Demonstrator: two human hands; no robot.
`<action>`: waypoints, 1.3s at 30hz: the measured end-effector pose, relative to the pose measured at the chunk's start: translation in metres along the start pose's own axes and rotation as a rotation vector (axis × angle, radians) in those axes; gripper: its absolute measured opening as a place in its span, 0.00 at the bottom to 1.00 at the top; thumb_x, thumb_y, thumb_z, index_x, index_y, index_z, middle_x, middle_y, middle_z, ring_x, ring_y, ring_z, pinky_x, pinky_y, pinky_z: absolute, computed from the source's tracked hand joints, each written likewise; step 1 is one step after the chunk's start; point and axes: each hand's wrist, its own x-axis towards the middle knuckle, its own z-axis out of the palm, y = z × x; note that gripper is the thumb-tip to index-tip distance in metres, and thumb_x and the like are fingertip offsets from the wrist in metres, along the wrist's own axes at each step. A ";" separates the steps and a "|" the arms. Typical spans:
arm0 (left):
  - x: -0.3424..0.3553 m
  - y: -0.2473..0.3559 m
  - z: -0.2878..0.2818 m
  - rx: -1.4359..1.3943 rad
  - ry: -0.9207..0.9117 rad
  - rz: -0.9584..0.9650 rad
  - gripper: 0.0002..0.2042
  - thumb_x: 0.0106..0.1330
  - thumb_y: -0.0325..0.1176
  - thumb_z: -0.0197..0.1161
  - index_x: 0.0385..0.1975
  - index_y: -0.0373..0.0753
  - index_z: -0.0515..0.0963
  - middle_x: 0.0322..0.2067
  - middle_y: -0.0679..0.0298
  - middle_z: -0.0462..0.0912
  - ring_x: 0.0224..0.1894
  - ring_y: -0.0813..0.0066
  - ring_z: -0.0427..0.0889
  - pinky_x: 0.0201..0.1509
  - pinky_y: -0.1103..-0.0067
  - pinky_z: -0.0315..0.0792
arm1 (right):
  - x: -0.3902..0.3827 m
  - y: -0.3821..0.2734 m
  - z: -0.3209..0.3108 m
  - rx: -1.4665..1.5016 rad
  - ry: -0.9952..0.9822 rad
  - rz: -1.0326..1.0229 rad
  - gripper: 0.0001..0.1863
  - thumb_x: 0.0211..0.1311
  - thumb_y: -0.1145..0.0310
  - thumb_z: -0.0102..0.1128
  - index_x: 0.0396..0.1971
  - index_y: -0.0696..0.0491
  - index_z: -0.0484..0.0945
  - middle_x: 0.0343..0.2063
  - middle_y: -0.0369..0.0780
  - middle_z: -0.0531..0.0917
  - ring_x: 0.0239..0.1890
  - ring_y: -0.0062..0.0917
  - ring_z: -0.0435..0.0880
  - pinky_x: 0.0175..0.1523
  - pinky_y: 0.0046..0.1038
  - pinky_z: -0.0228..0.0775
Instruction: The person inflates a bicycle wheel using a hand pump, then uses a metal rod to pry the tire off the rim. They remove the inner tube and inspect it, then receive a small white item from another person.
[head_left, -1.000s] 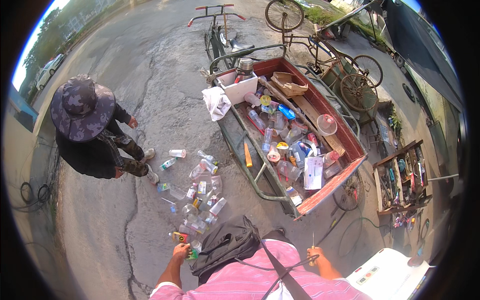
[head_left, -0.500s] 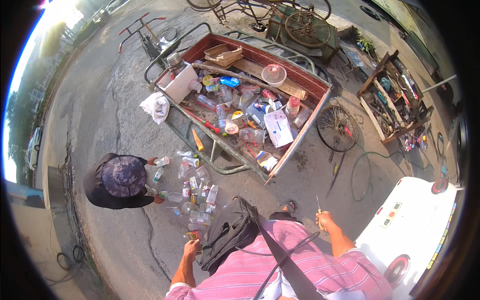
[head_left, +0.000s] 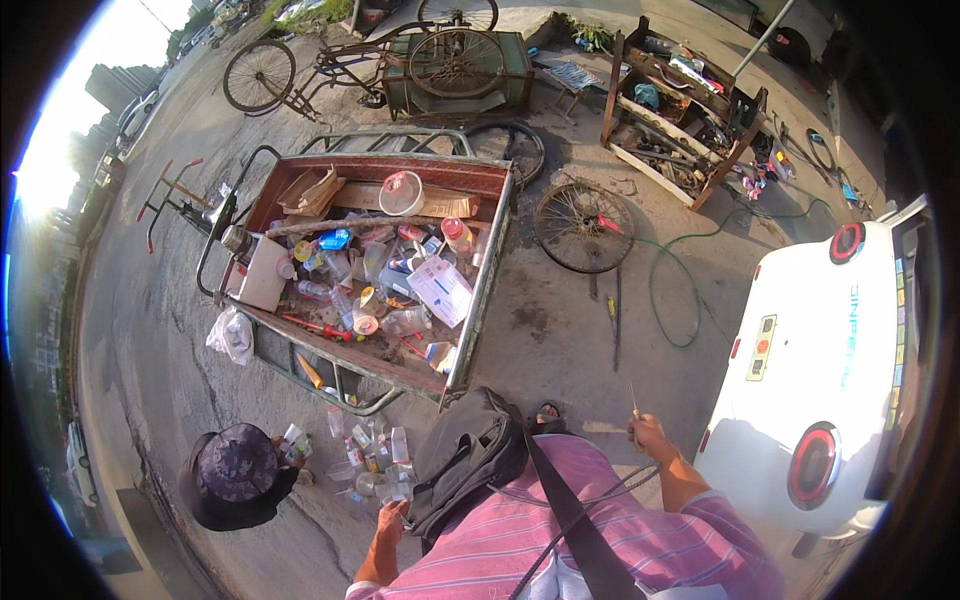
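Observation:
My right hand (head_left: 650, 436) is closed around the yellowish handle of a thin pointed tool (head_left: 634, 402), whose slim shaft points away from me. My left hand (head_left: 390, 524) is closed beside the black bag (head_left: 462, 450) hanging at my front; what its fingers hold, if anything, is too small to make out. Just beyond that hand, clear plastic bottles and cups (head_left: 372, 455) lie piled on the ground. A crouching person in a patterned hat (head_left: 238, 462) reaches toward this pile, one hand at a clear container with a label (head_left: 296, 440).
A red-lined cart (head_left: 400, 345) holds bottles, tubs and cardboard. Past it lies an overturned tricycle (head_left: 455, 62). A loose wheel (head_left: 585, 226), a green hose (head_left: 655, 285) and a wooden tool crate (head_left: 672, 130) are on the right. A white car (head_left: 800, 370) stands close at my right.
My view has turned right, so the cart sits farther left and more of the car shows. My right hand keeps the pointed tool. The crouching person's hat has tipped nearer the pile.

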 end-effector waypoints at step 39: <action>-0.016 0.365 0.299 0.284 0.052 -0.020 0.18 0.72 0.45 0.66 0.48 0.36 0.82 0.32 0.64 0.82 0.36 0.70 0.84 0.37 0.73 0.77 | 0.183 -0.089 -0.282 0.253 0.201 0.072 0.08 0.67 0.66 0.59 0.36 0.56 0.79 0.23 0.41 0.80 0.20 0.28 0.81 0.20 0.32 0.66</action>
